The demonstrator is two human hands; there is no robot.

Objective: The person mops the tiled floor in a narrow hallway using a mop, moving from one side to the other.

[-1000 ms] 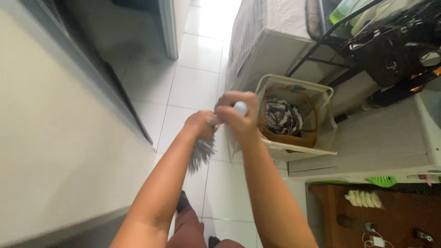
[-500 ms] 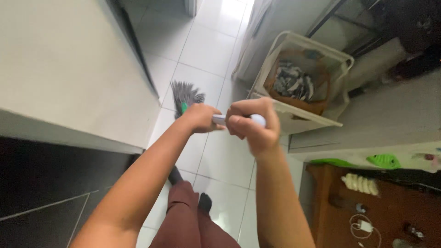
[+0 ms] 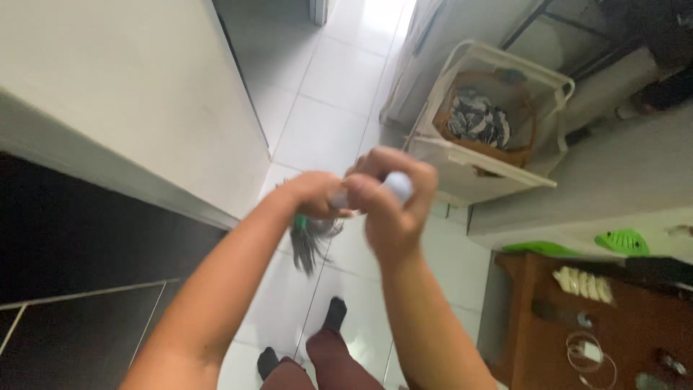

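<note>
Hands (image 3: 361, 198) gripping white broom handle (image 3: 393, 186), bristles (image 3: 310, 242) blurred, perhaps grey, white basket (image 3: 498, 108) near

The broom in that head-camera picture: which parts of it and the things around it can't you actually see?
- Broom handle: head view, mostly wrapped by the right hand and left hand, and blurred.
- Bristles: partly behind the left hand; their far side is hidden.
- Basket: its contents are too small to identify.
- Wooden table: cut off by the lower right edge.
</note>
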